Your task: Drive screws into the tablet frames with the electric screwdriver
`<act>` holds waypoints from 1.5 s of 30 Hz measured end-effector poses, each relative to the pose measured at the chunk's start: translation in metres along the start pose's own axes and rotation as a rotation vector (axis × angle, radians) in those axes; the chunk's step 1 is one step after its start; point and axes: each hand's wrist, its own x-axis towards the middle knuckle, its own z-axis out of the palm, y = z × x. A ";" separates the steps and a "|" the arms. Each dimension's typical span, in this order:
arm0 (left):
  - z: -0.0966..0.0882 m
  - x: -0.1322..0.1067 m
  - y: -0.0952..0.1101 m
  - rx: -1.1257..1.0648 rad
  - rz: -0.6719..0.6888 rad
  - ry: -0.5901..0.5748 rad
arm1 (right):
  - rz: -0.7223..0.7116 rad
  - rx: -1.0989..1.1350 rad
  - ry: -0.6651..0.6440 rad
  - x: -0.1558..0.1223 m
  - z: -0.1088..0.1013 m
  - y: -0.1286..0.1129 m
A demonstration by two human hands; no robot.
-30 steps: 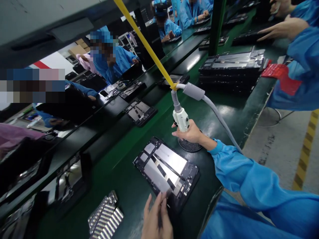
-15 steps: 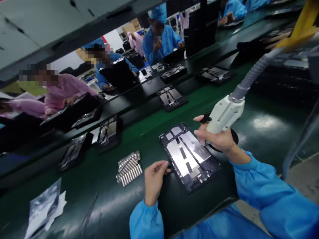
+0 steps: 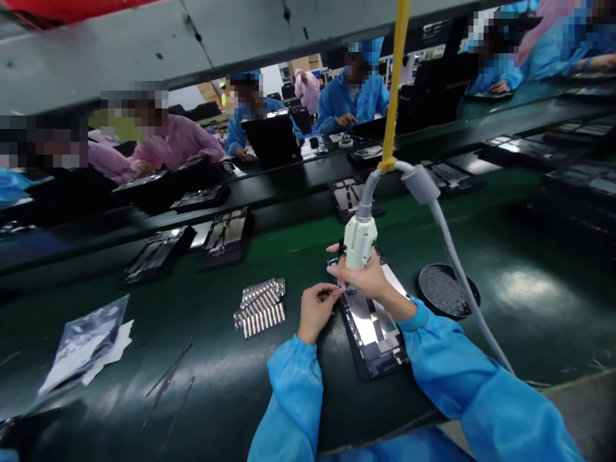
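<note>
An opened tablet (image 3: 373, 346) lies on the green bench, its silver panels and dark internal parts facing up. My right hand (image 3: 368, 277) wraps round a white electric screwdriver (image 3: 360, 242), which stands upright over the tablet's upper part and hangs from a grey cable. My hand hides the tool's tip. Pinched together at the tablet's left edge are the fingertips of my left hand (image 3: 317, 311), close to the right hand; what they hold, if anything, is too small to make out. A round black dish of small screws (image 3: 447, 290) sits to the right.
Silver metal strips (image 3: 262, 308) lie in a pile left of my hands. Farther left are a plastic bag (image 3: 89, 340) and thin dark strips (image 3: 168, 375). More opened tablets (image 3: 226, 234) line the bench behind. A yellow strap (image 3: 394, 83) hangs overhead; co-workers sit opposite.
My right hand has brought the screwdriver from the tablet's right side to over its upper part, uncovering the dish. My left hand has slid up along the left edge. The view has turned.
</note>
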 end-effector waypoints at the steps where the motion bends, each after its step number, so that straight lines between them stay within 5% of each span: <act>1: -0.001 0.001 0.002 -0.023 -0.022 -0.025 | 0.006 -0.008 -0.006 0.002 0.003 0.004; 18: -0.006 0.014 0.014 -0.101 -0.251 -0.112 | -0.018 -0.139 -0.041 0.005 0.010 0.030; 45: -0.009 0.017 0.016 -0.209 -0.376 -0.151 | -0.046 -0.102 0.007 0.009 0.009 0.021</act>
